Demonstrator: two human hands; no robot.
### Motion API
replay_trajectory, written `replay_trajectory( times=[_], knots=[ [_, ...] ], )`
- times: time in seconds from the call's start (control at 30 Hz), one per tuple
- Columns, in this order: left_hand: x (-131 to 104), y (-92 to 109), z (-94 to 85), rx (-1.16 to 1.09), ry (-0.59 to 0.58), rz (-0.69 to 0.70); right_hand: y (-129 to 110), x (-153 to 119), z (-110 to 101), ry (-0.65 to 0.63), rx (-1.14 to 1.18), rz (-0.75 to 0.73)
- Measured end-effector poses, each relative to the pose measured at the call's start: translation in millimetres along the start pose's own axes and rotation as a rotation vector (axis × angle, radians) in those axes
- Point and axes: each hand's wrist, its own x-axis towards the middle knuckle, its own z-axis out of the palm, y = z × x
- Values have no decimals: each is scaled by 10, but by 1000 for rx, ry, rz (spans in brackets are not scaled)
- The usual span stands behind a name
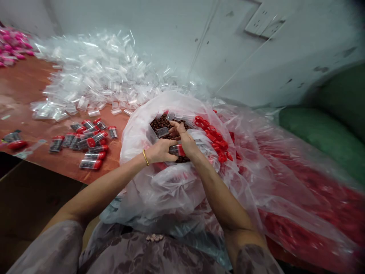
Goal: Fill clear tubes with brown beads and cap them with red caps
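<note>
My left hand (164, 150), with a gold bangle at the wrist, is closed around a small clear container (176, 150) with dark contents and a red cap. Just beside it, my right hand (184, 139) reaches over the brown beads (161, 122), its fingers apart. Close to those fingertips lies an uncapped clear container (162, 132) on the beads. The beads sit in an opening lined with a white plastic bag (137, 133). Several red caps (213, 137) rest in a row on the bag, to the right of my right hand.
Filled red-capped containers (91, 142) lie on the reddish table (65, 165) at the left. Behind them spreads a large heap of clear containers (94, 72). Pink pieces (13, 45) are at the far left. A big clear bag of red pieces (308, 190) fills the right side.
</note>
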Motion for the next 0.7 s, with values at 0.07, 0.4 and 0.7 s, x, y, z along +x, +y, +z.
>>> replay_trajectory(
  times=[0.07, 0.4, 0.7],
  knots=[
    [-12, -4, 1, 19, 14, 7, -37, -19, 10, -82, -24, 5],
    [-261, 212, -158, 196, 213, 23, -75, 26, -430, 169, -409, -90],
    [-1389, -235, -1311, 989, 561, -729, 317, -105, -1215, 67, -1316, 254]
  ],
)
